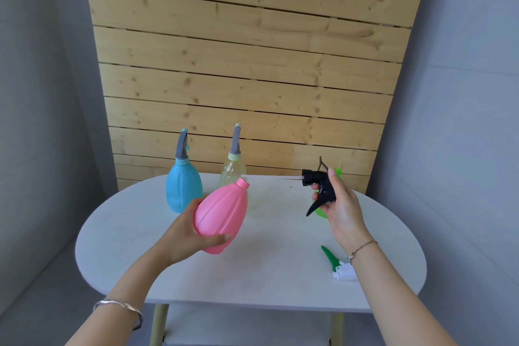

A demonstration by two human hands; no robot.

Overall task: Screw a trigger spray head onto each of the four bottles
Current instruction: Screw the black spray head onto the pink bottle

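Note:
My left hand (pixel 186 229) holds a pink bottle (pixel 222 216) above the table, tilted with its open neck pointing up and to the right. A black trigger spray head (pixel 318 185) is gripped in my right hand (pixel 341 205), its thin dip tube pointing left toward the pink bottle's neck, a gap apart. A blue bottle (pixel 182 188) and a clear bottle (pixel 233 174) stand at the back, each with a grey spray head on. A green bottle (pixel 335 173) is mostly hidden behind my right hand. A green-and-white spray head (pixel 337 264) lies on the table near my right wrist.
The white oval table (pixel 252 275) has its front edge close to me. A wooden slat panel (pixel 247 64) stands right behind it, with grey walls on both sides.

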